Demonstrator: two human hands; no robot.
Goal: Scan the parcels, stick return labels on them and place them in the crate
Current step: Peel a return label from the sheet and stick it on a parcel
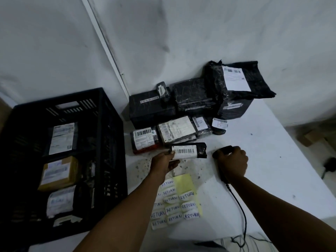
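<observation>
Parcel (pixel 189 150) pinched by left hand (pixel 164 163) | right hand (pixel 233 162) grips scanner (pixel 222 151), body mostly hidden

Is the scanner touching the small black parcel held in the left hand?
Apart. The head view shows bare table between the scanner and the parcel.

A small black parcel (pixel 189 150) with a barcode label is pinched at its left end by the left hand (pixel 164 163), at frame centre. A black scanner (pixel 222 151) is enclosed in the grip of the right hand (pixel 233 161), just right of the parcel; its cable (pixel 240 206) trails toward the lower edge. A yellow sheet of "RETURN" labels (pixel 177 200) lies on the white tabletop (pixel 272 170) below the hands. Wrapped parcels (pixel 200 102) are stacked above centre. A black crate (pixel 101 142) holding three parcels occupies the left.
</observation>
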